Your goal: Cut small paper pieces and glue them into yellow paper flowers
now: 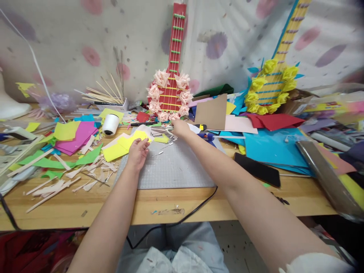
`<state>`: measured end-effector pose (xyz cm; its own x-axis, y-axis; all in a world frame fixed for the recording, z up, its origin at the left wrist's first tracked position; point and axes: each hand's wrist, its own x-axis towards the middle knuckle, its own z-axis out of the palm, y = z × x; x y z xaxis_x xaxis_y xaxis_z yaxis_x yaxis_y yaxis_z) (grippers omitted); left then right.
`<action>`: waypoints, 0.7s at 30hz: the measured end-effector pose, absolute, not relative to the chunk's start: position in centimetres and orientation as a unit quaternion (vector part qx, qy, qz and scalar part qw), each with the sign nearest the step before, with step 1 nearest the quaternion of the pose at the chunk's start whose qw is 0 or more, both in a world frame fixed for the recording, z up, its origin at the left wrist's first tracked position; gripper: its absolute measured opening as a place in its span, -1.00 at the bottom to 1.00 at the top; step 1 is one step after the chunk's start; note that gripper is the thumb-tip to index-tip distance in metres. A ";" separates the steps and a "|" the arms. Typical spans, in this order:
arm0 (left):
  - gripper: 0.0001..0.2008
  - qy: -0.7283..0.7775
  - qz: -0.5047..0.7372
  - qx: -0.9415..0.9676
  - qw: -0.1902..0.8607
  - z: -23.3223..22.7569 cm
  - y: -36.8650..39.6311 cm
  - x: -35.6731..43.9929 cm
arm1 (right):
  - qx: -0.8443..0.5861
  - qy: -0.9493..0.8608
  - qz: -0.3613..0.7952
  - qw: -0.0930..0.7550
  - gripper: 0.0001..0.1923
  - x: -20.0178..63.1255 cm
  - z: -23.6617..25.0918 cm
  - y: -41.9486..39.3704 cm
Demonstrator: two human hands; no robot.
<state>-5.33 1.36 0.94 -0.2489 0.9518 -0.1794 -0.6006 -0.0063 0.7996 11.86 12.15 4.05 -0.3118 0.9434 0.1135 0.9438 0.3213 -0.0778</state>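
My left hand [138, 151] rests on the grey cutting mat [173, 170], its fingertips on the edge of a stack of yellow paper sheets [119, 148]. My right hand [179, 128] reaches to the far edge of the mat, fingers curled among small metal tools and scraps beside a white paper piece [195, 128]; whether it grips anything is not clear. Just beyond it stands a red cardboard guitar [170, 87] ringed with pink paper flowers.
A yellow-flowered blue guitar [270, 83] leans at back right. Blue paper [270, 146], red paper [273, 121], a brown card [212, 112] and a black phone [257, 168] lie right. A white spool [110, 124], magenta sheets [76, 136] and wood strips [57, 185] lie left. A black cable [182, 216] hangs over the front edge.
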 end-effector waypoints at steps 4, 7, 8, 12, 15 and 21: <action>-0.61 0.404 0.669 0.225 0.582 0.7 1.3 -5.2 | -0.589 -0.805 -0.002 0.063 -0.72 11.4 2.9 13.6; -0.59 0.410 0.659 0.234 0.586 0.8 1.3 -5.1 | -0.621 -0.779 -0.023 0.082 -0.67 11.2 2.9 14.0; -0.58 0.416 0.656 0.235 0.584 0.8 1.3 -5.1 | -0.635 -0.766 -0.040 0.089 -0.66 11.2 3.1 14.1; -0.56 0.450 0.646 0.234 0.570 0.8 1.3 -5.0 | -0.681 -0.728 -0.044 0.068 -0.63 10.7 3.9 14.5; -0.57 0.458 0.650 0.232 0.560 0.6 1.4 -4.9 | -0.696 -0.716 0.026 0.049 -0.65 10.5 4.4 15.1; -0.59 0.467 0.658 0.255 0.533 0.2 1.6 -4.8 | -0.651 -0.743 0.071 0.139 -0.74 10.1 5.1 14.2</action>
<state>-4.84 1.58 0.24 -0.3022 0.9394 -0.1619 -0.4642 0.0033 0.8857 10.07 14.20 5.06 -0.1152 0.9868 0.1135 0.9474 0.1435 -0.2862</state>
